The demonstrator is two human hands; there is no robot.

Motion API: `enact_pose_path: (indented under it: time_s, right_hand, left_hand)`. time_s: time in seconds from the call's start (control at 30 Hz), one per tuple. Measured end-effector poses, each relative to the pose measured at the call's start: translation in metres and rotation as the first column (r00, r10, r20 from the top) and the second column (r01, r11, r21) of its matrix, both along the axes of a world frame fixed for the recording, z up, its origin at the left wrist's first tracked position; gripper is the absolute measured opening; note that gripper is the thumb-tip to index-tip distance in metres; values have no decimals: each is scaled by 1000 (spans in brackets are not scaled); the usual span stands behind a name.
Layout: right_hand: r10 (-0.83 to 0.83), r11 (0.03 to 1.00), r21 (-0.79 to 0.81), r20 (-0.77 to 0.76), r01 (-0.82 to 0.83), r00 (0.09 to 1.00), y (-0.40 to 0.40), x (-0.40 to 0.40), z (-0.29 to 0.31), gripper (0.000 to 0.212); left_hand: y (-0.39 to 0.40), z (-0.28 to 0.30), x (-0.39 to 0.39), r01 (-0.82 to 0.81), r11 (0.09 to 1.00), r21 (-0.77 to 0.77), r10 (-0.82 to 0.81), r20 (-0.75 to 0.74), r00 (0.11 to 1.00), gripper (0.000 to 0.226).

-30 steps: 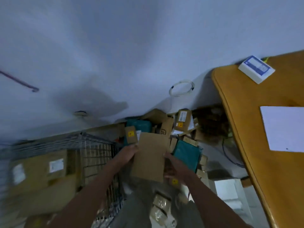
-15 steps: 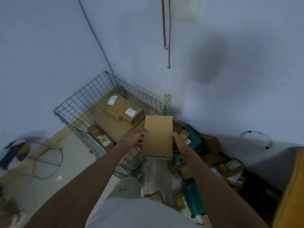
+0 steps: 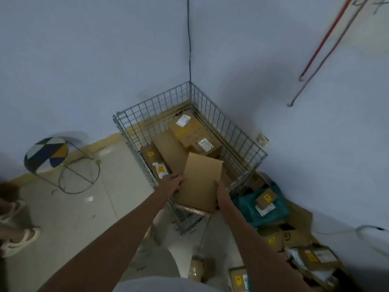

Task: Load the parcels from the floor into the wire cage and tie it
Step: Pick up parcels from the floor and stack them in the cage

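A plain brown cardboard box [image 3: 201, 182] hangs over the near edge of the wire cage [image 3: 242, 140], which stands in the room's corner. My left hand [image 3: 171, 183] grips the box's left side and my right hand [image 3: 222, 191] grips its right side. Inside the cage lie several cardboard parcels [image 3: 185, 129] with white labels and yellow stickers. More parcels [image 3: 266, 198] lie in a heap on the floor to the right, among them teal bags and small brown boxes.
A round stool [image 3: 46, 154] with a patterned top stands left of the cage. Another person's sandalled feet [image 3: 14, 232] show at the left edge. Red and grey rods [image 3: 320, 43] hang on the right wall. A cable loop [image 3: 370, 234] lies at far right.
My view has swung left from the parcel heap to the cage. Both hands have carried the brown box from above the heap to over the cage's near edge.
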State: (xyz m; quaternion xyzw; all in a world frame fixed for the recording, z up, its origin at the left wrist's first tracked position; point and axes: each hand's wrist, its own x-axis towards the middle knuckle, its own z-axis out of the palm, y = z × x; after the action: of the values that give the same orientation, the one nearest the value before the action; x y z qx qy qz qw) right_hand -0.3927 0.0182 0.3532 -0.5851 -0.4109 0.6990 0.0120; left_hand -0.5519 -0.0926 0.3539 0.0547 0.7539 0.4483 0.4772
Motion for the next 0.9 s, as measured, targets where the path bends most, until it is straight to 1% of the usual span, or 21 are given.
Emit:
enact_pose_path:
  time_s: [0.07,0.1,0.13,0.17,0.23,0.27,0.3,0.33,0.37,0.4,0.43,0.53,0.6,0.7,0.8,0.9]
  right_hand:
    - [-49,999,-7,54,49,997,-15,-52,-5,61]
    - [-52,999,0,82,52,995,-25,-81,-12,61]
    - [-33,999,12,95,32,995,-36,-111,-18,60]
    - [-12,1000,26,120,9,993,-48,-138,-23,56]
    - [17,995,95,123,-29,992,-68,-186,-35,50]
    - [29,992,117,95,-40,995,-75,-209,-42,54]
    - [51,993,106,90,-60,995,-83,-230,-45,62]
    - [62,992,105,96,-72,994,-87,-245,-53,64]
    - [80,990,109,120,-94,990,-91,-260,-56,59]
    - [86,989,108,127,-100,988,-95,-272,-59,51]
    - [94,989,98,131,-107,987,-98,-283,-60,48]
    - [69,991,106,147,-85,987,-100,-308,-65,56]
    - [28,992,114,170,-48,985,-98,-314,-63,63]
    - [17,994,106,193,-38,981,-96,-318,-57,59]
    - [-12,990,143,178,-14,984,-93,-327,-47,49]
    - [-42,989,150,183,15,982,-89,-344,-46,44]
  left_hand:
    - [-12,-6,-52,-23,1000,-5,23,18,1000,36]
    - [-22,-9,-78,-25,1000,-5,25,40,999,30]
    - [-34,-13,-105,-22,1000,1,22,54,998,22]
    - [-47,-18,-130,-25,1000,0,25,69,997,19]
    - [-69,-22,-174,-47,999,11,45,119,992,20]
    - [-76,-23,-197,-43,999,19,40,142,989,24]
    - [-82,-25,-218,-26,999,30,21,163,986,34]
    - [-87,-30,-237,0,1000,18,-3,176,984,45]
    - [-92,-37,-251,48,999,-7,-46,163,986,59]
    - [-98,-44,-265,85,996,-27,-81,131,988,71]
    - [-103,-54,-277,83,996,-37,-78,115,990,75]
    - [-103,-53,-300,93,995,-42,-90,78,993,61]
    - [-98,-55,-312,120,992,-30,-117,89,989,57]
    - [-91,-59,-325,185,983,-17,-181,133,974,52]
    - [-85,-51,-336,195,981,-4,-190,198,961,52]
    - [-75,-47,-357,242,970,2,-238,206,949,48]
